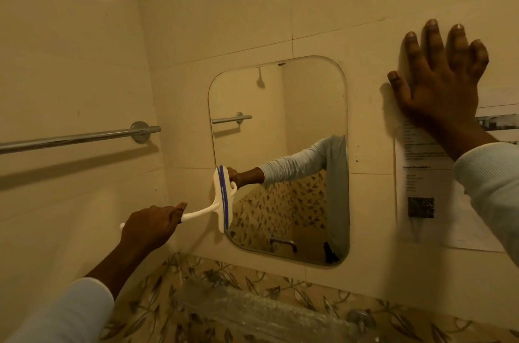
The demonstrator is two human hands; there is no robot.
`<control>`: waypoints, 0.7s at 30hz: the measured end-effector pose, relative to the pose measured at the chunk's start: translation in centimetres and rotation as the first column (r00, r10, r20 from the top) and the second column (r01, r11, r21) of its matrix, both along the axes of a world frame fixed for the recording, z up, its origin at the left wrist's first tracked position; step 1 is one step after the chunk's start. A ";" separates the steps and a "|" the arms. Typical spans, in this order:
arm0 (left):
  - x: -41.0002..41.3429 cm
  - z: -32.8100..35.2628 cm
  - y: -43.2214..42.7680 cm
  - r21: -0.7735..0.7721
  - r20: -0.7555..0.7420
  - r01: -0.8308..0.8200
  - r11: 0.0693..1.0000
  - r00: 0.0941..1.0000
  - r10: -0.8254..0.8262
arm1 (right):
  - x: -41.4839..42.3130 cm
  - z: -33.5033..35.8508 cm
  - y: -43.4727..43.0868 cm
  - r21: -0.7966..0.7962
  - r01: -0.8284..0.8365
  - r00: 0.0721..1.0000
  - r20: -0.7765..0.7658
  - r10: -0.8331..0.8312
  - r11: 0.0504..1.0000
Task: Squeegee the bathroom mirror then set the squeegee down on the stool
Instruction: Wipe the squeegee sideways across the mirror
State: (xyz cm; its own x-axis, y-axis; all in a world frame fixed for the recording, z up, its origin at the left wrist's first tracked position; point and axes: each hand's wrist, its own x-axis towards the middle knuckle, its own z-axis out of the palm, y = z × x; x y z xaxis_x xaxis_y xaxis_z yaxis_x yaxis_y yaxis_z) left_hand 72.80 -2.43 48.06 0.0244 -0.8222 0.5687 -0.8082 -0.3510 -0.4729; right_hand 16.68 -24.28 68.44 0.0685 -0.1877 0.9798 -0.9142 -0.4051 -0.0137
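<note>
A rounded rectangular mirror (295, 123) hangs on the cream tiled wall. My left hand (151, 226) grips the white handle of a squeegee (222, 198), whose white and blue blade stands upright against the mirror's lower left edge. The glass reflects that hand and its sleeve. My right hand (441, 84) lies flat with spread fingers on the wall to the right of the mirror, above a paper notice. No stool is in view.
A chrome towel bar (81, 139) runs along the left wall. The paper notice (421, 188) with a dark code square is stuck to the wall at right. Below the mirror is a clear shelf (252, 311) against leaf-patterned tiles (323, 295).
</note>
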 end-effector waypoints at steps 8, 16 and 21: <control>-1.0 -1.6 0.9 -0.337 -0.415 -0.075 0.939 0.907 -0.076 | 0.0 0.1 -0.4 -0.021 0.002 1.000 0.003 -0.002 1.000; -13.5 -4.2 -2.3 -0.374 -0.194 0.397 0.838 0.850 -0.489 | 0.2 -0.1 0.0 -0.015 0.028 1.000 0.012 -0.028 0.999; -21.6 -5.0 -4.9 -0.307 -0.242 0.480 0.822 0.796 -0.555 | 0.4 -0.2 0.6 0.024 0.018 0.999 0.028 -0.018 1.000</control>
